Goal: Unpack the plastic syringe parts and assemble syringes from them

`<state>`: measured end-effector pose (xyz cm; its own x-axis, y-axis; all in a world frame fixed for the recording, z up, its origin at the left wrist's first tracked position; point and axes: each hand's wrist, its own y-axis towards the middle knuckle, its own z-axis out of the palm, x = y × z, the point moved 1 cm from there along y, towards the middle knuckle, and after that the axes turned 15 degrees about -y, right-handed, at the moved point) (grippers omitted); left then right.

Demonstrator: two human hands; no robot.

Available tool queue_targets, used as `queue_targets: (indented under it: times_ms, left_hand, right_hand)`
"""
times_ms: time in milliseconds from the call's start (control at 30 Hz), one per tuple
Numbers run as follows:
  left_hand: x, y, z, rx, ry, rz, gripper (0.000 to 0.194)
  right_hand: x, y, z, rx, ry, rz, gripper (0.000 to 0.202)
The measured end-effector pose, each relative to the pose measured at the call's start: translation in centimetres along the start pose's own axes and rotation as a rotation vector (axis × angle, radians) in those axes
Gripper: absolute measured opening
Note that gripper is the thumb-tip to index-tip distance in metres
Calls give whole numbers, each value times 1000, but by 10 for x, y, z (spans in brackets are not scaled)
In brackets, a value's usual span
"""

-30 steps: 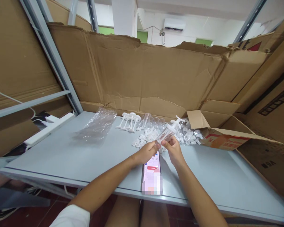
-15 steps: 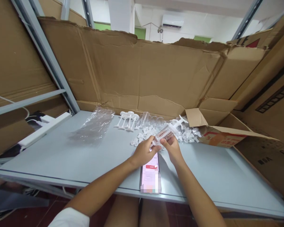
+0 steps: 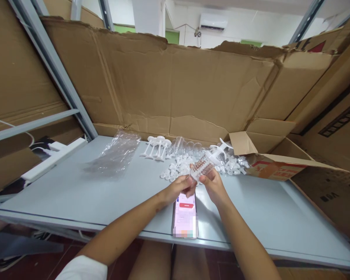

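Observation:
Above the table's middle I hold a clear plastic icing syringe (image 3: 202, 168) with a white plunger, tilted so that its handle points up and to the right, away from me. My left hand (image 3: 182, 187) is closed at its lower end, fingers at the tip. My right hand (image 3: 213, 183) grips the barrel from the right, thumb along its near side. Just behind lie a pile of small white nozzles (image 3: 177, 167), several white plungers (image 3: 156, 147) and several clear barrels (image 3: 189, 147). Below my hands a phone (image 3: 185, 217) with a lit screen lies on the table.
A crumpled clear plastic bag (image 3: 116, 153) lies left of the plungers. To the right stands an open cardboard box (image 3: 275, 167). A white power strip (image 3: 54, 161) runs along the left edge. Tall cardboard (image 3: 198, 85) walls the back of the grey table (image 3: 105, 198).
My left hand has shifted slightly down at the syringe's lower end, its fingers now lower. The syringe stays in my hands, tilted a little more upright. The right hand has barely moved.

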<state>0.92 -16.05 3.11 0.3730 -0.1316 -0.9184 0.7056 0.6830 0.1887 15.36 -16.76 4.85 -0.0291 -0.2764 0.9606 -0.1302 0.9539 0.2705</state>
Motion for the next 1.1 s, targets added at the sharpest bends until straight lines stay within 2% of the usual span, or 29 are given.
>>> queue_targets:
  times_ms: [67, 133, 200, 300, 400, 500, 633, 733, 800, 867, 1000, 1067, 1100]
  left_hand:
    - [2, 0, 4, 164, -257, -121, 49]
    - [2, 0, 6, 201, -337, -180, 49]
    - [2, 1, 7, 56, -221, -116, 49]
    - [1, 2, 7, -216, 98, 43, 41]
    - [3, 3, 6, -307, 238, 108, 34]
    - [5, 3, 2, -361, 355, 144, 30]
    - [5, 0, -5, -420, 684, 145, 29]
    - [4, -1, -7, -447, 723, 151, 30]
    - [4, -1, -8, -386, 569, 136, 35]
    - [4, 1, -7, -233, 296, 75, 43]
    - [1, 2, -2, 116, -282, -208, 49]
    - [0, 3, 1, 156, -378, -267, 48]
    - [0, 3, 1, 118, -349, -246, 49]
  right_hand:
    - [3, -2, -1, 86, 22, -14, 53]
    - [3, -2, -1, 112, 13, -3, 57]
    - [-1, 0, -1, 28, -24, 20, 54]
    - [-11, 5, -2, -201, -111, -10, 44]
    - [-16, 6, 0, -292, -210, -41, 40]
    - [-15, 5, 4, -300, -234, -43, 40]
    - [-13, 4, 7, -248, -185, -37, 40]
    - [-13, 5, 8, -183, -116, -14, 43]
    - [-13, 5, 7, -158, -78, -4, 43]
    - [-11, 4, 6, -117, -43, -7, 43]
    - [-4, 1, 2, 31, 18, 15, 49]
    - [-2, 1, 2, 49, 22, 25, 51]
    - [-2, 1, 2, 30, 15, 28, 51]
